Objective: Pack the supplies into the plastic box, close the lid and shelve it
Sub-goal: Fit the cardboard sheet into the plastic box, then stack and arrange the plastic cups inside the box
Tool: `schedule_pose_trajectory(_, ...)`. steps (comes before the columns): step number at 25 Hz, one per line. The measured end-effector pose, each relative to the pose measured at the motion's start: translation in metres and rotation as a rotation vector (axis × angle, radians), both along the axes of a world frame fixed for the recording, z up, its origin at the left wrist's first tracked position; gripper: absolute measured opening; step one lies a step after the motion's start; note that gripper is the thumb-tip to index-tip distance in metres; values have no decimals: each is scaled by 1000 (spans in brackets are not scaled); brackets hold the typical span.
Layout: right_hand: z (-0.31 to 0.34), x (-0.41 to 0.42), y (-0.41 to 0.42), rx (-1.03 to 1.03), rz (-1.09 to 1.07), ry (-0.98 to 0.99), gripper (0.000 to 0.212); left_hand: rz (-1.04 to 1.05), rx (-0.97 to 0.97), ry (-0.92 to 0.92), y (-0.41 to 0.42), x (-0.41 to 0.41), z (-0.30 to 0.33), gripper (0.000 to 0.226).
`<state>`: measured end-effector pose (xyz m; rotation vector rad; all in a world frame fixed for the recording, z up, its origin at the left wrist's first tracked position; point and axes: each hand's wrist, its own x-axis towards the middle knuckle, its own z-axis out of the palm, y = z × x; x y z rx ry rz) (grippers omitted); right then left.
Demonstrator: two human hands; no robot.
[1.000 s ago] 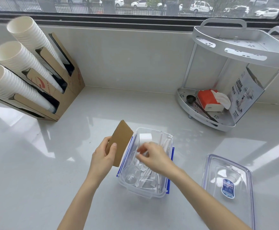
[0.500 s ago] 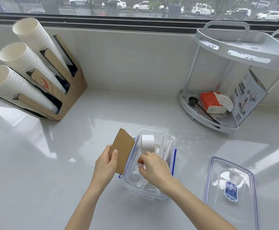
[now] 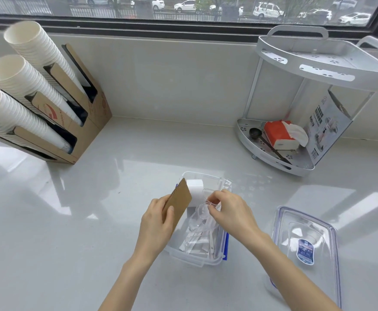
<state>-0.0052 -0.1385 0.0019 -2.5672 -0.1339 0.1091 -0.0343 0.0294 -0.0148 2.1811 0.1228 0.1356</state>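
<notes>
Plastic box (image 3: 197, 259) at the counter's (image 3: 71, 232) middle front, lid (image 3: 307, 241) to its right, cup holder (image 3: 80, 122) far behind on the left, corner shelf (image 3: 273, 162) behind on the right.

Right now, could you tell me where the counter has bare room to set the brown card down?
The widest bare patch lies left of the plastic box, between it and the cup holder. Another runs behind the box up to the wall. It is crowded on the right, where the lid lies beside the box and the corner rack stands behind it.
</notes>
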Motion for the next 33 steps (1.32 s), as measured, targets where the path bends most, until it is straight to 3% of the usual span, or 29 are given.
schedule_pose_trajectory(10,-4,-3,-5,86,-33,35,19,137,120,-53,-12,-15,-7,33)
schedule_pose_trajectory(17,-7,-4,-5,100,-26,38,19,48,385,72,-12,-3,-27,41)
schedule_pose_trajectory(22,-10,-3,-4,94,-21,49,19,45,361,192,-8,-1,-33,47)
schedule_pose_trajectory(25,-12,-4,-5,92,-15,53,19,71,380,72,-8,-2,-27,45)
schedule_pose_trajectory(27,-9,-4,-8,117,-10,40,19,34,396,-106,-9,-4,-23,31)
schedule_pose_trajectory(29,-3,-2,-12,161,-7,5,18,-66,359,-167,-11,-5,-14,14)
schedule_pose_trajectory(33,9,4,-23,207,-54,-91,15,-298,317,44,-16,-2,-3,20)
